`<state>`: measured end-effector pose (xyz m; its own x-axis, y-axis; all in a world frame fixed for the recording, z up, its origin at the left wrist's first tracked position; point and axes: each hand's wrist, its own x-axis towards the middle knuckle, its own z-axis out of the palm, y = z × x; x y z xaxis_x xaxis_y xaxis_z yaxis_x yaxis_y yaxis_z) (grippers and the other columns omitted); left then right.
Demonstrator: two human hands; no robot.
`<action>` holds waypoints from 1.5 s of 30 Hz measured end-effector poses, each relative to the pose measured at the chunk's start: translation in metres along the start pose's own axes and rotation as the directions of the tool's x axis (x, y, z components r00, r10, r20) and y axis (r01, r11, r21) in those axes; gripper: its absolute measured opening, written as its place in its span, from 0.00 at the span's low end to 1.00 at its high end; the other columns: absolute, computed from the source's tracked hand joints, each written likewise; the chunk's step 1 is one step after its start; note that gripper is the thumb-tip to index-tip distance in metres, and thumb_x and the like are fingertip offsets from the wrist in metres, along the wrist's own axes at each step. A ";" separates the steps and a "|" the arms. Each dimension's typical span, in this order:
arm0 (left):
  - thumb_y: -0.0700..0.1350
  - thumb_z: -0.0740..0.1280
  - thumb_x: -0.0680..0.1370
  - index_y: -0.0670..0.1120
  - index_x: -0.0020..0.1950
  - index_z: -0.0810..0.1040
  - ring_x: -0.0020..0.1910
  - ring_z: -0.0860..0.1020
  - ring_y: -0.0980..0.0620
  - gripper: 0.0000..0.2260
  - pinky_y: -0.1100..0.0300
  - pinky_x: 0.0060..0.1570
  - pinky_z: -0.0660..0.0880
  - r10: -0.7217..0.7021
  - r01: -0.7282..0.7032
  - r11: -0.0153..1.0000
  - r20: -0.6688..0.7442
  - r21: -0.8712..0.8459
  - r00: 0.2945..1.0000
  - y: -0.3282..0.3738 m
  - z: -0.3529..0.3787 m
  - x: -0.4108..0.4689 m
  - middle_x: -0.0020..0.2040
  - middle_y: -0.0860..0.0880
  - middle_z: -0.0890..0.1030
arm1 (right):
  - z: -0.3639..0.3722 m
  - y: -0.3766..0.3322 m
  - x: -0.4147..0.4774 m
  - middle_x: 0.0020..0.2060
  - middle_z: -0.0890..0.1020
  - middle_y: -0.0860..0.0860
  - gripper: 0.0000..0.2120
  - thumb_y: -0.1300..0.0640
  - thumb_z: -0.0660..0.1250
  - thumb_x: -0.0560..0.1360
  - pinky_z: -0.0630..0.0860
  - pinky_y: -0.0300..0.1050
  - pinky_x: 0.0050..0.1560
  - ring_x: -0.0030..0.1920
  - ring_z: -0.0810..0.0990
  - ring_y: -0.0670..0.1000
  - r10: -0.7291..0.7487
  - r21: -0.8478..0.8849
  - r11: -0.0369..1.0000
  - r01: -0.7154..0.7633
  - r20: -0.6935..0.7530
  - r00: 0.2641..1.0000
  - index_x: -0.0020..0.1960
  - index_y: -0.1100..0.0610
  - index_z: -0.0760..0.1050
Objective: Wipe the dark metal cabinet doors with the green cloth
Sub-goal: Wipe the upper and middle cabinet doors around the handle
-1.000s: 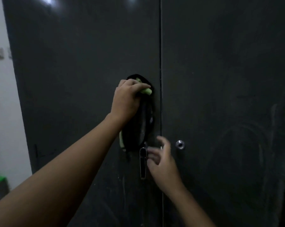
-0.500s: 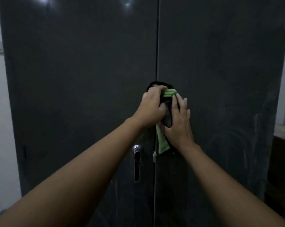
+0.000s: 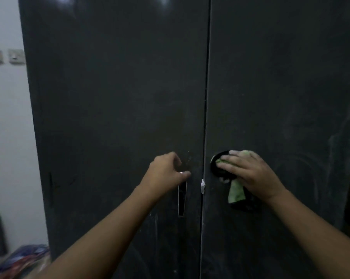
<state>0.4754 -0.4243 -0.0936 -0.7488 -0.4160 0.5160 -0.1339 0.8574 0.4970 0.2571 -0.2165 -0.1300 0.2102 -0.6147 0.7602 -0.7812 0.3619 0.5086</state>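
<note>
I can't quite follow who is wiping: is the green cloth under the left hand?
No, the right hand presses the green cloth against the right door.

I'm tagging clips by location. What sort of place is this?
Probably an indoor room, home or small office: a tall dark metal cabinet with a lever handle stands beside a white wall with switch plates.

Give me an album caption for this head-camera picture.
Right hand presses the green cloth against the right cabinet door; left hand curls at the left door's handle.
</note>
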 end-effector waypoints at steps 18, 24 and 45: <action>0.40 0.70 0.78 0.47 0.51 0.67 0.33 0.73 0.68 0.12 0.75 0.32 0.70 -0.059 0.041 0.974 -0.073 -0.224 0.996 -0.015 0.055 -0.021 0.45 0.52 0.77 | 0.015 -0.031 0.069 0.54 0.82 0.49 0.17 0.59 0.64 0.74 0.76 0.51 0.42 0.44 0.78 0.57 -0.190 -0.035 0.981 0.190 -0.005 0.982 0.58 0.45 0.83; 0.39 0.70 0.77 0.47 0.51 0.67 0.35 0.74 0.67 0.12 0.77 0.33 0.70 -0.045 0.029 0.978 -0.071 -0.206 0.996 -0.019 0.057 -0.019 0.51 0.48 0.79 | 0.020 -0.052 0.096 0.58 0.80 0.50 0.19 0.62 0.66 0.74 0.73 0.51 0.42 0.48 0.73 0.57 0.202 -0.003 0.979 -0.205 -0.149 0.968 0.61 0.47 0.82; 0.32 0.68 0.73 0.50 0.68 0.72 0.46 0.80 0.58 0.25 0.64 0.49 0.79 -0.091 0.073 0.928 -0.033 -0.364 0.995 -0.024 0.053 -0.022 0.47 0.55 0.81 | 0.035 -0.106 0.165 0.61 0.79 0.50 0.24 0.63 0.73 0.70 0.78 0.56 0.44 0.51 0.78 0.59 -0.172 0.096 0.980 0.175 -0.031 0.985 0.63 0.47 0.80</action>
<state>0.4611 -0.4199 -0.1541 -0.7115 -0.5022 0.4914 0.0576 0.6554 0.7531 0.3539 -0.3808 -0.0730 0.3600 -0.6458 0.6733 -0.7851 0.1803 0.5926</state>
